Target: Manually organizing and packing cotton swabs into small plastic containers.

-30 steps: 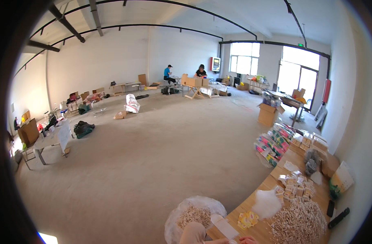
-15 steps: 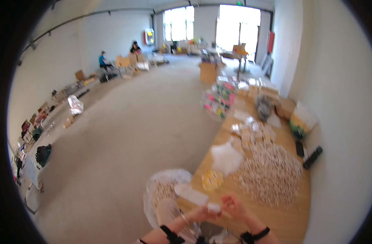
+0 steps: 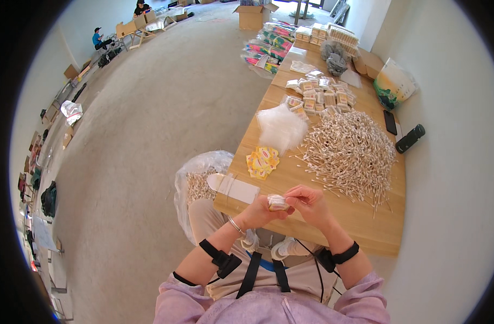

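A small bundle of cotton swabs (image 3: 277, 203) with white tips facing up sits in my left hand (image 3: 256, 213), whose fingers wrap round it at the table's near edge. My right hand (image 3: 310, 206) is pinched at the bundle's right side, thumb and forefinger together; what is between those fingertips is too small to make out. Beyond my hands a large heap of loose cotton swabs (image 3: 349, 154) covers the right part of the table. Left of the heap lie clear plastic bags (image 3: 282, 128) and a pile of yellow printed cards (image 3: 262, 162).
A white strip-like piece (image 3: 237, 190) lies at the wooden table's (image 3: 365, 229) left corner. Packed swab bundles (image 3: 322, 97), a phone (image 3: 390, 122) and a black cylinder (image 3: 410, 139) are farther back. A plastic sack of swabs (image 3: 200, 183) stands by my leg. Two people sit far left.
The view has tilted down, so my arms and lap show more. My right hand has come down from just apart to touch the bundle in my left.
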Available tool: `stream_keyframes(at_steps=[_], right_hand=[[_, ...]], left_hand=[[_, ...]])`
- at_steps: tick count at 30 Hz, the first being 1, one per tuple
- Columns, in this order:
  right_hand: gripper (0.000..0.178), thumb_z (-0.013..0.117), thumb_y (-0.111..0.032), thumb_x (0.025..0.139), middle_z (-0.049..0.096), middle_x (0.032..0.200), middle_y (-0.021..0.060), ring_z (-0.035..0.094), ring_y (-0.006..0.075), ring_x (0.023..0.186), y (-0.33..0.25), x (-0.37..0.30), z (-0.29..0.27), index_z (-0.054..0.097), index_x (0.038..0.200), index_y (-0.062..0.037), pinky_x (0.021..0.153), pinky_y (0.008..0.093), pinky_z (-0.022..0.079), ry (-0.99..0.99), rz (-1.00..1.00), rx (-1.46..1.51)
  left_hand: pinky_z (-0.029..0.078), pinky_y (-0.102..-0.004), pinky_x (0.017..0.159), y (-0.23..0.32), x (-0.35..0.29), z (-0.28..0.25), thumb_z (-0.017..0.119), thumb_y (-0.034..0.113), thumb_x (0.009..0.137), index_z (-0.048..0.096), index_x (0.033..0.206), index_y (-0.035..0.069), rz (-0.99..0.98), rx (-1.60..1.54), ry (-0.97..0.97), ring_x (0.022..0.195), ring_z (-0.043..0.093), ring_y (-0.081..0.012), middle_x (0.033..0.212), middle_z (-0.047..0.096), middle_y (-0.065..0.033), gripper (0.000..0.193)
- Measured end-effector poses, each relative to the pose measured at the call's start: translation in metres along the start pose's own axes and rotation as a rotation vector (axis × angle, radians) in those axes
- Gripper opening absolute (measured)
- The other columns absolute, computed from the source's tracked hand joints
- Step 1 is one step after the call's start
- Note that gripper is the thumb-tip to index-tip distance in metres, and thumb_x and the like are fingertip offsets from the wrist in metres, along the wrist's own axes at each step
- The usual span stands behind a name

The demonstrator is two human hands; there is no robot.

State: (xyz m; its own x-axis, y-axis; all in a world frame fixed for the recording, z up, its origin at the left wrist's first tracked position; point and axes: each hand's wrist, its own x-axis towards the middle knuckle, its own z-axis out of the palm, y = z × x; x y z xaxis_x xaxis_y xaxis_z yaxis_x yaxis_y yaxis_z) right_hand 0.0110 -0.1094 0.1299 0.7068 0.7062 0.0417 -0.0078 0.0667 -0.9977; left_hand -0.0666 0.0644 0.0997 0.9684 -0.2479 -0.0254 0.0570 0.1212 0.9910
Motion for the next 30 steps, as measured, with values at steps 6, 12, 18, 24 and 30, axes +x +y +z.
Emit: stream_keyframes(at_steps=[6, 12, 18, 24, 30], right_hand=[[0.008, 0.066, -0.001, 0.082, 0.064, 0.087, 0.0063, 0.060, 0.0130, 0.079, 0.014, 0.002, 0.002, 0.066, 0.090, -0.0005, 0.068, 0.0264, 0.050, 0.098, -0.171, -0.232], [0.006, 0.067, -0.004, 0.081, 0.063, 0.086, 0.0088, 0.060, 0.0211, 0.083, 0.029, 0.008, 0.004, 0.066, 0.087, -0.0023, 0.071, 0.0294, 0.049, 0.039, -0.211, -0.509], [0.005, 0.066, -0.006, 0.081, 0.063, 0.087, 0.0103, 0.060, 0.0246, 0.083, 0.080, 0.003, 0.000, 0.066, 0.085, -0.0031, 0.070, 0.0329, 0.048, 0.202, -0.160, -0.510], [0.007, 0.067, -0.008, 0.081, 0.062, 0.087, 0.0106, 0.059, 0.0241, 0.082, 0.080, 0.007, 0.004, 0.063, 0.082, -0.0018, 0.072, 0.0323, 0.047, 0.168, -0.136, -0.493], [0.010, 0.064, -0.013, 0.086, 0.058, 0.081, 0.0011, 0.052, 0.0106, 0.077, 0.091, 0.027, -0.015, 0.061, 0.079, -0.0054, 0.067, 0.0243, 0.042, 0.059, 0.023, -0.167]], left_hand=[[0.048, -0.0251, 0.077, -0.010, 0.006, 0.000, 0.067, 0.010, 0.086, 0.065, 0.108, 0.004, 0.003, 0.163, 0.078, 0.085, 0.057, -0.0068, 0.095, 0.068, -0.0013, 0.022], [0.050, -0.0254, 0.078, -0.056, 0.012, -0.011, 0.071, 0.011, 0.084, 0.062, 0.112, 0.003, -0.002, 0.188, 0.163, 0.088, 0.058, -0.0071, 0.099, 0.067, -0.0023, 0.030], [0.049, -0.0256, 0.082, -0.071, 0.012, -0.004, 0.067, 0.015, 0.087, 0.061, 0.111, 0.000, 0.135, 0.092, 0.396, 0.092, 0.060, -0.0097, 0.102, 0.066, -0.0051, 0.029], [0.047, -0.0215, 0.077, -0.072, 0.005, -0.010, 0.065, 0.015, 0.088, 0.063, 0.101, 0.001, -0.048, -0.021, 0.395, 0.087, 0.058, -0.0070, 0.094, 0.066, -0.0024, 0.019], [0.046, -0.0216, 0.073, -0.079, 0.027, -0.016, 0.064, 0.014, 0.086, 0.063, 0.085, 0.006, -0.073, -0.335, 0.437, 0.079, 0.056, -0.0060, 0.085, 0.064, -0.0002, 0.008]])
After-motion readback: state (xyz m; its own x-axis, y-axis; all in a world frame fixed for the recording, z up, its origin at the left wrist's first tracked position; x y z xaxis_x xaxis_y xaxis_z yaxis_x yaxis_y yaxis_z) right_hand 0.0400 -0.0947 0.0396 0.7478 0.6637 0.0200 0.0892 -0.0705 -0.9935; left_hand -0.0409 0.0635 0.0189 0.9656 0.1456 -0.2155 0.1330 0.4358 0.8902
